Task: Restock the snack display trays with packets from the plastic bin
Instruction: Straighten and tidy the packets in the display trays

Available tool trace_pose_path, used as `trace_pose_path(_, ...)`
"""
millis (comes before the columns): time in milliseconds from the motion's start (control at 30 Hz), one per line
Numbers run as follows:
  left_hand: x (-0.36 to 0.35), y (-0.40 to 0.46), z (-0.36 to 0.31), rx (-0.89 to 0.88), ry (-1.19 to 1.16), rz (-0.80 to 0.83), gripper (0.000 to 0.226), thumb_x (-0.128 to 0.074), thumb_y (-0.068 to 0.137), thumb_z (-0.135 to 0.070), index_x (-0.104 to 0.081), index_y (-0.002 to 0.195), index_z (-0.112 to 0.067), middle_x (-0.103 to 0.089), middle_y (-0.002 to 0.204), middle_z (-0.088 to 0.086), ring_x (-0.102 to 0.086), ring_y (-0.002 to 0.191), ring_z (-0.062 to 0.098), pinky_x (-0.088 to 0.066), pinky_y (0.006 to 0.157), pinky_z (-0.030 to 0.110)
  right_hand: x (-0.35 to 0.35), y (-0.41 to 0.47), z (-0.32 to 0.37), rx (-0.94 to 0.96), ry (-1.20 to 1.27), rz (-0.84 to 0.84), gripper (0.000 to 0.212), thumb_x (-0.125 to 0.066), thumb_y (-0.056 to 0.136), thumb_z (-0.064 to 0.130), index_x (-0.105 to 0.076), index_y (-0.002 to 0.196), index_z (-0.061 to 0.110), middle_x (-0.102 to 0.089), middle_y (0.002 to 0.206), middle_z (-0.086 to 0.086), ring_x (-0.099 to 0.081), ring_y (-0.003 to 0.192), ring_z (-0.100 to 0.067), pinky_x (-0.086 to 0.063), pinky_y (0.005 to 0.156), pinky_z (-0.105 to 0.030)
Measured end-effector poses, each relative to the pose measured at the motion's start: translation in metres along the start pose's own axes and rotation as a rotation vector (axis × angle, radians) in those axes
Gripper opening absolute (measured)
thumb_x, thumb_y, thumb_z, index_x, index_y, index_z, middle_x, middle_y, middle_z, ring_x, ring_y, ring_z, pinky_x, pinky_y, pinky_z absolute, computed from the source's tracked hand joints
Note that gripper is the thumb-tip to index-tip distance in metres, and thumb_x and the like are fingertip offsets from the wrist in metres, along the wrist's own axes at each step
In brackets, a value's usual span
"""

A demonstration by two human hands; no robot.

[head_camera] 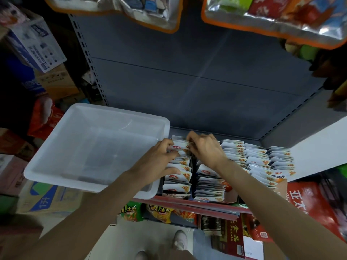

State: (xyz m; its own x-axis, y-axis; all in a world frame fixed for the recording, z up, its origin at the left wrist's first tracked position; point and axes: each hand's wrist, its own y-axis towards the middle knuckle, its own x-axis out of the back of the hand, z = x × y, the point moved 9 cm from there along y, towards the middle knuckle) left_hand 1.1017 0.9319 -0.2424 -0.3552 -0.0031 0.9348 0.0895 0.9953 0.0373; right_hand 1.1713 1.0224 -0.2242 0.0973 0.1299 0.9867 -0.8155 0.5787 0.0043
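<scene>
Translucent smooth plastic bin point(62, 162), glossy packets point(178, 176), matt metal shelf point(187, 81)

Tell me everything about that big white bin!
The bin is a wide, shallow tub of cloudy, see-through white plastic with rounded corners and a thick rolled rim. It looks empty. It sits tilted on the shelf's left end, its left side jutting past the shelf, its right side against the leftmost tray of packets. The left hand reaches over its near right corner.

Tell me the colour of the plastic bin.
Translucent white; the plastic bin shows best in the head view.
</scene>
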Motion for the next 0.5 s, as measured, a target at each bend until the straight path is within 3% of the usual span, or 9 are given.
trace_pose_path(67,-0.002,0.002,0.001,0.006,-0.034,0.042,0.054,-0.061,0.087,-0.043,-0.054,0.131,-0.013,-0.044,0.136,0.009,-0.043,0.122,0.022,-0.038,0.102,0.032,-0.002,0.006,-0.002,-0.027,-0.03,0.042,0.023,-0.047,0.095,0.02,-0.051,0.117,0.015,-0.068,0.094,-0.007,-0.059,0.094,-0.028,-0.033,0.088,-0.033)
trace_pose_path(167,-0.003,0.002,0.0,-0.011,-0.019,0.043,0.055,-0.06,0.088,-0.042,-0.05,0.135,-0.014,-0.055,0.129,0.005,-0.047,0.117,0.023,-0.036,0.097,0.032,-0.008,0.007,-0.002,-0.027,-0.072,0.048,0.02,-0.047,0.095,0.021,-0.06,0.111,0.022,-0.068,0.104,-0.002,-0.056,0.104,-0.023,-0.031,0.091,-0.032)
trace_pose_path(333,-0.005,0.0,-0.003,-0.025,0.032,-0.002,0.053,-0.061,0.087,-0.04,-0.054,0.131,-0.012,-0.058,0.125,0.006,-0.05,0.115,0.025,-0.039,0.092,0.034,-0.016,0.002,-0.003,-0.034,-0.032,0.029,0.027,-0.053,0.092,0.014,-0.065,0.116,0.017,-0.048,0.136,-0.002,-0.045,0.124,-0.025,-0.032,0.102,-0.028)
trace_pose_path(400,-0.004,0.0,-0.002,-0.024,0.005,-0.01,0.052,-0.063,0.086,-0.038,-0.056,0.129,-0.01,-0.06,0.122,0.008,-0.051,0.111,0.026,-0.041,0.09,0.036,-0.017,0.003,-0.004,-0.081,-0.009,0.04,0.025,-0.05,0.093,0.015,-0.064,0.113,0.012,-0.049,0.13,-0.004,-0.048,0.119,-0.028,-0.038,0.097,-0.029)
trace_pose_path(500,-0.002,-0.001,-0.002,-0.032,-0.01,-0.026,0.051,-0.064,0.086,-0.037,-0.057,0.127,-0.009,-0.06,0.119,0.008,-0.051,0.109,0.026,-0.042,0.09,0.037,-0.012,0.002,-0.003,-0.141,0.18,0.008,0.014,-0.047,0.092,0.013,-0.057,0.101,0.01,-0.054,0.105,-0.004,-0.052,0.099,-0.024,-0.04,0.081,-0.031)
